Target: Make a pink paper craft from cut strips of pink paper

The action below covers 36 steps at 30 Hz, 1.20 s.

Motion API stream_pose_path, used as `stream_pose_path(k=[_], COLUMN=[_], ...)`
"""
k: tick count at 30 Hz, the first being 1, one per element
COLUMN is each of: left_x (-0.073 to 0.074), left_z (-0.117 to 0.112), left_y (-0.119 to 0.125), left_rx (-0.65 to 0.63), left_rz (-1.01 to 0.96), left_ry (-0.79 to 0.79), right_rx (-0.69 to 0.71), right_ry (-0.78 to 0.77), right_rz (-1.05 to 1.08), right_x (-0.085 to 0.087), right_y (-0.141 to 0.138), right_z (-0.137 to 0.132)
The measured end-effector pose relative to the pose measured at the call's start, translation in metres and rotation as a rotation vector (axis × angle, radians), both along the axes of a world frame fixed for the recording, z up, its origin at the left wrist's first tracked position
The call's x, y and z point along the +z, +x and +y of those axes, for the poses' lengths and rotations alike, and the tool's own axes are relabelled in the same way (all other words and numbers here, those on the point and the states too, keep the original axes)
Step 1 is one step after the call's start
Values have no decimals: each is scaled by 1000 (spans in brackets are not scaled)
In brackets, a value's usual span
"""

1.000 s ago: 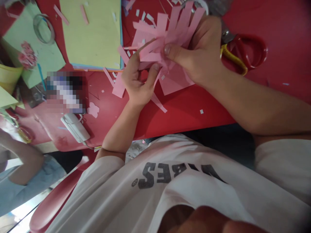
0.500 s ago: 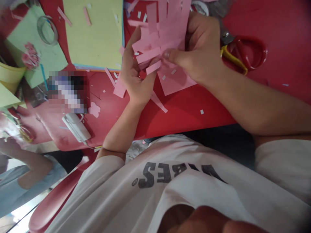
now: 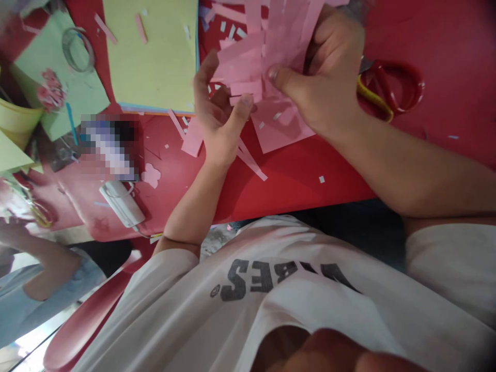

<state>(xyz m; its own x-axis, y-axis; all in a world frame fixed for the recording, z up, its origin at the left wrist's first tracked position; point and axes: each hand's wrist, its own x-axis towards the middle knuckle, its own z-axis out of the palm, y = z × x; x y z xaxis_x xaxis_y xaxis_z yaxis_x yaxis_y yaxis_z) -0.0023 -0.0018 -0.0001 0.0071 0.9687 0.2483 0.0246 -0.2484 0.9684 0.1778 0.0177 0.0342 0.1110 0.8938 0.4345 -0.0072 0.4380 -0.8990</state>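
Observation:
Pink paper (image 3: 287, 41) cut into strips is held up between my hands above the red table. My right hand (image 3: 329, 77) grips its right side, thumb pressed on the front and the other fingers curled behind. At the lower left corner of the same paper, my left hand (image 3: 219, 113) pinches a strip end between thumb and fingers. Under my hands lies a flat pink sheet (image 3: 281, 132) with small white bits on it. Scissors with red and yellow handles (image 3: 401, 88) rest just right of my right hand.
A yellow paper stack (image 3: 153, 57) lies left of my hands. Farther left are a tape roll (image 3: 78, 50), a pink paper flower (image 3: 51, 90), a yellow bucket (image 3: 17, 124) and a white power strip (image 3: 122, 203). Another person's arm (image 3: 46, 258) is at lower left.
The pink paper and my right hand have shifted slightly right and tilted. My left thumb has moved up onto the strip ends, and the strip that stuck out over it no longer shows there.

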Motion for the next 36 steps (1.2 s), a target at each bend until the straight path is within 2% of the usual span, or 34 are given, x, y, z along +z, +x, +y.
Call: stream_pose_path(k=[5, 8, 13, 18, 26, 31, 36], left_x=[-14, -14, -2, 6, 9, 7, 19], left_z=[-1, -2, -4, -5, -11, -11, -17], left_y=[-7, -7, -5, -4, -1, 2, 9], left_rx=[-98, -113, -72, -35, -21, 51, 56], left_rz=[-25, -37, 11, 79, 108, 97, 20], left_ry=[-204, -253, -180, -49, -36, -49, 0], right_rx=[-58, -67, -8, 140, 140, 152, 107], right_ry=[3, -3, 3, -118, -174, -231, -248], right_rz=[-67, -38, 69, 50, 56, 32, 25], right_x=[0, 1, 3, 3, 3, 0, 5], right_y=[-1, -3, -7, -12, -11, -12, -15], right_z=[-1, -1, -5, -11, -11, -14, -20])
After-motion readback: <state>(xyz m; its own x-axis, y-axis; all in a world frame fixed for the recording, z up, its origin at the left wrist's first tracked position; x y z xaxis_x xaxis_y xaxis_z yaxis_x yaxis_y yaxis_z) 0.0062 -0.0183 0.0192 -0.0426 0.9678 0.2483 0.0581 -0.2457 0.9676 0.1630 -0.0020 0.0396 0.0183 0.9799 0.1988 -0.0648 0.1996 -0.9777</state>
